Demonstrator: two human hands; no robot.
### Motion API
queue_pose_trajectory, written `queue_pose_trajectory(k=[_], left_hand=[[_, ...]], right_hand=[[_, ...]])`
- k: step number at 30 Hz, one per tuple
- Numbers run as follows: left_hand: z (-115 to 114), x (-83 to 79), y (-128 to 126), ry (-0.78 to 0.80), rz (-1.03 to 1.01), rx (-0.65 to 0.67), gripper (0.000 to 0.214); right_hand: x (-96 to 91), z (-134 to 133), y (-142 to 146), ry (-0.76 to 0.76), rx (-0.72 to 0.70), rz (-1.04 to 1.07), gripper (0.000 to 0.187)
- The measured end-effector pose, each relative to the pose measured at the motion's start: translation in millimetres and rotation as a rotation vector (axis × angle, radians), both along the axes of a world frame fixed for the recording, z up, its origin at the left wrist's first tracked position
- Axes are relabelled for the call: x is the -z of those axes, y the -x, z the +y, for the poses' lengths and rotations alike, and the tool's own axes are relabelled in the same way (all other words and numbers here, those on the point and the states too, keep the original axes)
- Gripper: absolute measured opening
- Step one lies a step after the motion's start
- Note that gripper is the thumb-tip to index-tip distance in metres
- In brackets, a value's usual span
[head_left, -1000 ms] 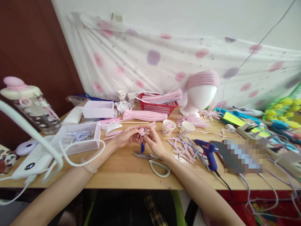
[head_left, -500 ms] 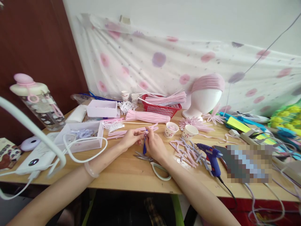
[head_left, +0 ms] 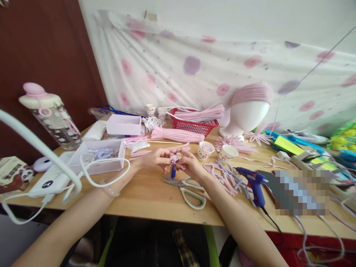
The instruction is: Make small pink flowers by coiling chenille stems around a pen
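Observation:
My left hand (head_left: pixel 155 158) and my right hand (head_left: pixel 191 165) meet above the middle of the table. Between their fingertips is a small pink fuzzy piece (head_left: pixel 173 159), apparently bent pipe cleaner, around a slim blue pen-like stick (head_left: pixel 173 172). The stick is upright, its lower end showing beneath the fingers. Both hands are closed in a pinch at the pink piece; the exact grip of each finger is too small to make out. Just below lie scissors with pale handles (head_left: pixel 194 200), blades pointing left. Pink pipe cleaners (head_left: pixel 141 152) lie behind my left hand.
Two paper cups (head_left: pixel 228 154) stand right of my hands, near loose cut pipe cleaner pieces (head_left: pixel 222 178) and a blue glue gun (head_left: pixel 255 183). Behind are a red basket (head_left: pixel 194 128) and a white foam head (head_left: pixel 247 116). A white cable (head_left: pixel 104 189) loops over my left forearm.
The view has shifted slightly, so the table things sit differently in the picture. My right hand has opened out from around the blue stick, showing the pink piece and more of the scissors.

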State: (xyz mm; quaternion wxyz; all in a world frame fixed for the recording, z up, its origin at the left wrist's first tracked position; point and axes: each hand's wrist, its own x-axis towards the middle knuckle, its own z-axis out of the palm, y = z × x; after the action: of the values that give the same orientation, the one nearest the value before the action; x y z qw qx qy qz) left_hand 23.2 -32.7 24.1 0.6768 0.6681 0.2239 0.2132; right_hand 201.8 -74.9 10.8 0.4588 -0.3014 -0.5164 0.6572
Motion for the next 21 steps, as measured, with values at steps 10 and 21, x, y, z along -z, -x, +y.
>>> queue_pose_trajectory(k=[10, 21], left_hand=[[-6.6, 6.5, -1.9, -0.024, -0.082, -0.107, 0.038], [-20.3, 12.5, -13.6, -0.227, -0.133, -0.352, 0.029]], right_hand=[[-3.1, -4.6, 2.9, -0.13, 0.055, 0.01, 0.026], [0.9, -5.4, 4.7, -0.181, 0.12, -0.066, 0.022]])
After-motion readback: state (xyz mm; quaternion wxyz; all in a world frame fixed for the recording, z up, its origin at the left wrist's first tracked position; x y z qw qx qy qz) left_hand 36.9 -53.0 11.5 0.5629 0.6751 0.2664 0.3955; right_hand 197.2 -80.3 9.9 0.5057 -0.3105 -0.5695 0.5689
